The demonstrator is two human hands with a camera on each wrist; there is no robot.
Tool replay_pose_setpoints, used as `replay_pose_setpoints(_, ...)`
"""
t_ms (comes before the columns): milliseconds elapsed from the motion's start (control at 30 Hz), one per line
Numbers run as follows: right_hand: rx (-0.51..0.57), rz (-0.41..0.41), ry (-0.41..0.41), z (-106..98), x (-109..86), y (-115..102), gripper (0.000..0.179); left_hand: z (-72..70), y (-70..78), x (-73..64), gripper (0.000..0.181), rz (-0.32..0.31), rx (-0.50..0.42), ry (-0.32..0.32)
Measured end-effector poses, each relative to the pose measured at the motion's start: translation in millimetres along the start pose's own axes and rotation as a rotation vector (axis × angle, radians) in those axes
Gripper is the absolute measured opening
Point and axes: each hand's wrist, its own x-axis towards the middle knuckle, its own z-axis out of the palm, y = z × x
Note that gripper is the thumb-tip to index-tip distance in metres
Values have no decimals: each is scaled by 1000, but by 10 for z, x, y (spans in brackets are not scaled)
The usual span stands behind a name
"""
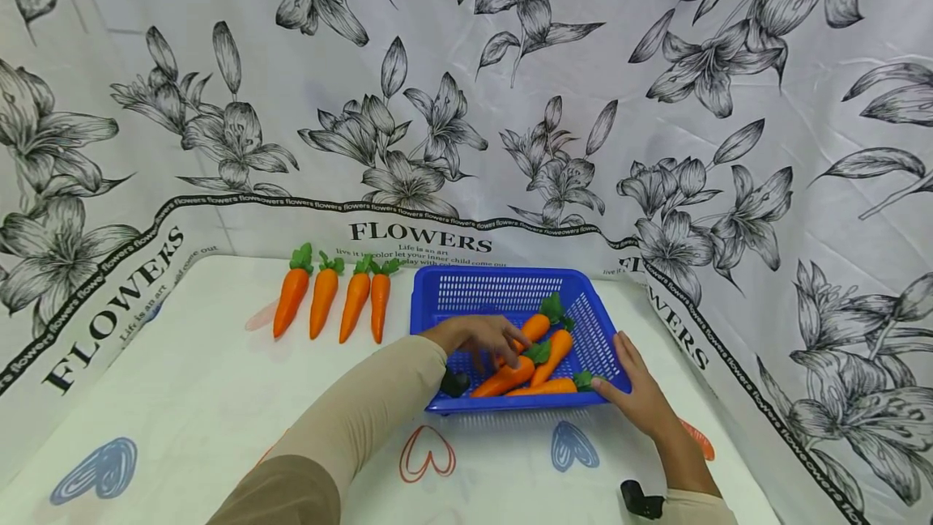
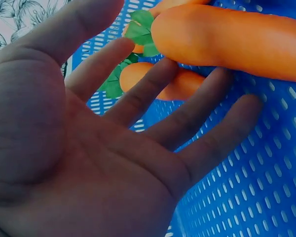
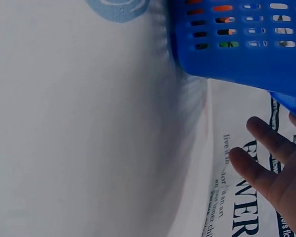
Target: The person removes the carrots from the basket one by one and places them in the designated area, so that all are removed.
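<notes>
A blue perforated plastic basket (image 1: 510, 405) stands on the table with several orange carrots (image 1: 557, 353) with green leafy tops inside. My left hand (image 1: 484, 337) reaches over its left side, down among the carrots. In the left wrist view this hand (image 2: 113, 133) shows its palm, fingers spread and slightly bent, with fingertips right at a large carrot (image 2: 227, 39). My right hand (image 1: 641, 391) is at the basket's front right corner, thumb by the rim and fingers along the outer side. From the right wrist, its fingers (image 3: 269, 138) look extended beside the blue wall (image 3: 237, 59).
Several more carrots (image 1: 324, 302) lie in a row left of the basket, tops pointing away. The white table cover (image 1: 182, 395) carries printed hearts. A flower-printed curtain (image 1: 466, 144) hangs behind and along both sides. A black wrist device (image 1: 641, 501) sits on the right wrist.
</notes>
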Motion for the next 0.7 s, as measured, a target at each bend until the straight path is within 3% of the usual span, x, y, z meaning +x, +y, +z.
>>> replay_pose_setpoints(200,-7,-3,0,0,0,17,90,17,16,-46,49,-50,115,-89)
replay_pose_setpoints(300,-12,2,1,-3,0,13,90,21,17,-60,51,-64,152,-102)
replay_pose_setpoints(700,-8,14,-3,-12,-4,-3,90,4,10,-56,52,-79,141,-115)
